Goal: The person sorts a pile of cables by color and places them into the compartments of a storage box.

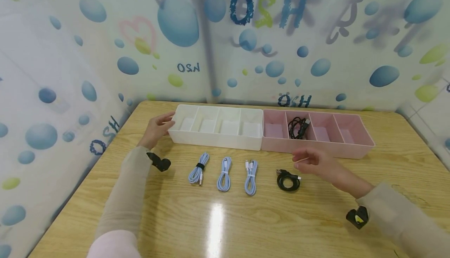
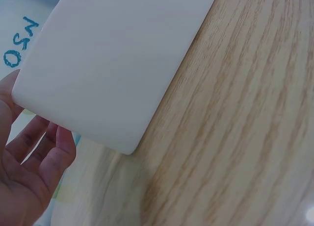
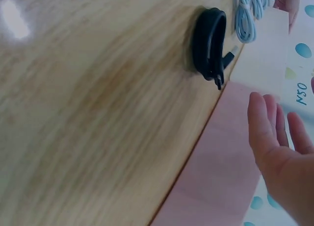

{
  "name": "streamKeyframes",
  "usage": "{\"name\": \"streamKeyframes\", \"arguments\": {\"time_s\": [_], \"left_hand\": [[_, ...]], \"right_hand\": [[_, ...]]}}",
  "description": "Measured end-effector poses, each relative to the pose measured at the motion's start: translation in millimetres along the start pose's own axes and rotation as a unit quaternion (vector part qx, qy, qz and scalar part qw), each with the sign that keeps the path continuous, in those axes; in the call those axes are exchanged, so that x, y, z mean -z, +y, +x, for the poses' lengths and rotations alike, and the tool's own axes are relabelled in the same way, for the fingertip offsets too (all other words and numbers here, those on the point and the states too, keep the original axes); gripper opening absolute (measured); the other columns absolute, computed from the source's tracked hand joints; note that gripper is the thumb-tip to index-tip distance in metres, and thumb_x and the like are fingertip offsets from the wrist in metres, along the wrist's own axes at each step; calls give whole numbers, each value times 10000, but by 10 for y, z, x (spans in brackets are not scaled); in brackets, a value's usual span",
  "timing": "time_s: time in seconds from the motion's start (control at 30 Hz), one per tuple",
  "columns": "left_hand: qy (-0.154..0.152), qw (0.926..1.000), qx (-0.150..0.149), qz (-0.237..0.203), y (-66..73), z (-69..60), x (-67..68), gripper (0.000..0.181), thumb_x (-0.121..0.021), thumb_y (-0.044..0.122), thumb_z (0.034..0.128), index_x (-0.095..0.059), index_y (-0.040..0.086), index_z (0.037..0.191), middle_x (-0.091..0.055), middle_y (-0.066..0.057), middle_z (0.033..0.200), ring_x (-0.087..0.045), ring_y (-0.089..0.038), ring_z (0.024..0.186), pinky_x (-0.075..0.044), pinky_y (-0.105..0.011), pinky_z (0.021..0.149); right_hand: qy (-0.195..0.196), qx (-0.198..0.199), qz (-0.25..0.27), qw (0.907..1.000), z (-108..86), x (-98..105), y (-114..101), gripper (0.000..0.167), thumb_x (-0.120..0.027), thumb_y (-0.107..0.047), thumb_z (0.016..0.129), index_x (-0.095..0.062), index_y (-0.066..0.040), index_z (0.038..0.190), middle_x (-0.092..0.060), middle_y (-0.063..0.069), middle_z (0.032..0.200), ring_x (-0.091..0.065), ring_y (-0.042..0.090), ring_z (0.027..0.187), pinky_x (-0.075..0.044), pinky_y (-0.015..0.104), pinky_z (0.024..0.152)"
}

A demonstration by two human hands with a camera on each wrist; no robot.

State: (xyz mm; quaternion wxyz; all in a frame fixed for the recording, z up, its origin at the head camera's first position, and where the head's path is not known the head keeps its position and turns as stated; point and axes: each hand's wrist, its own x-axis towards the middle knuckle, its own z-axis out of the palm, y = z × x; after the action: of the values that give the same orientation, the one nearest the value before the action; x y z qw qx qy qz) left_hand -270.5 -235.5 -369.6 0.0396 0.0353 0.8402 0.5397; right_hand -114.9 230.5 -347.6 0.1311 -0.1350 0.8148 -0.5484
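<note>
Large "OSH" lettering [image 1: 265,10] and a smaller repeat [image 1: 294,101] on the wall [image 1: 225,55].

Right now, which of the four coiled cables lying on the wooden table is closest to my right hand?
The black coiled cable, rightmost in the row; the three light blue coiled cables lie farther left.

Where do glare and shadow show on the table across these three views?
Head view: a bright glare streak on the wooden table, near the bottom centre; left wrist view: a small bright spot at the lower right edge, plus soft shadow beside the white box's end; right wrist view: a glare patch at upper left.
</note>
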Motion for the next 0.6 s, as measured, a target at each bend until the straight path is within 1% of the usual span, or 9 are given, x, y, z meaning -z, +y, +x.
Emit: {"name": "streamKeyframes", "arguments": {"time_s": [0.1,0.2,0.27,0.33,0.43,0.57,0.6], "left_hand": [[-11,10000,8,-12,5,-8,1,487,-514,234,905,-379,92,1350,-376,-194,1294,-427,-232,1039,-454,-216,685],[-25,10000,-11,0,5,-11,5,489,-513,237,905,-375,99,1354,-374,-199,1294,-424,-235,1042,-453,-218,684],[-32,10000,-27,17,5,-11,5,488,-513,238,905,-376,106,1354,-376,-199,1293,-422,-237,1044,-452,-226,690],[-30,10000,-34,27,2,-6,7,484,-513,236,905,-379,111,1353,-378,-196,1290,-420,-239,1045,-452,-242,699],[-6,10000,-12,47,-5,4,4,484,-516,242,903,-384,117,1352,-384,-185,1288,-419,-236,1045,-454,-286,731],[18,10000,2,21,-11,11,0,481,-522,239,901,-391,118,1348,-389,-180,1292,-418,-237,1047,-443,-357,773],[7,10000,19,-13,20,-9,-7,477,-517,220,904,-387,106,1349,-383,-188,1296,-413,-247,1053,-435,-385,789]], "right_hand": [[-73,-52,-18,10000,-10,-25,45,426,-577,-112,859,-433,131,1179,-496,285,1078,-564,160,890,-484,272,730],[-133,-93,-79,9998,-14,-43,70,423,-571,-108,861,-433,130,1182,-499,278,1083,-545,276,931,-485,278,725],[-156,-174,-152,9996,-13,-53,84,424,-571,-115,862,-437,119,1190,-503,263,1089,-531,311,943,-484,272,723],[-178,-220,-226,9993,-12,-62,98,431,-572,-127,864,-440,114,1196,-507,256,1092,-523,319,950,-482,268,726],[-207,-343,-241,9989,-15,-71,119,452,-582,-155,861,-442,102,1205,-513,238,1099,-521,284,957,-476,260,740],[-234,-360,-219,9988,-23,-75,143,467,-589,-171,857,-443,106,1203,-520,237,1100,-519,270,964,-473,259,748],[-238,-335,-216,9989,-25,-76,147,467,-588,-170,858,-442,109,1202,-521,236,1099,-518,269,965,-472,256,747]]}}
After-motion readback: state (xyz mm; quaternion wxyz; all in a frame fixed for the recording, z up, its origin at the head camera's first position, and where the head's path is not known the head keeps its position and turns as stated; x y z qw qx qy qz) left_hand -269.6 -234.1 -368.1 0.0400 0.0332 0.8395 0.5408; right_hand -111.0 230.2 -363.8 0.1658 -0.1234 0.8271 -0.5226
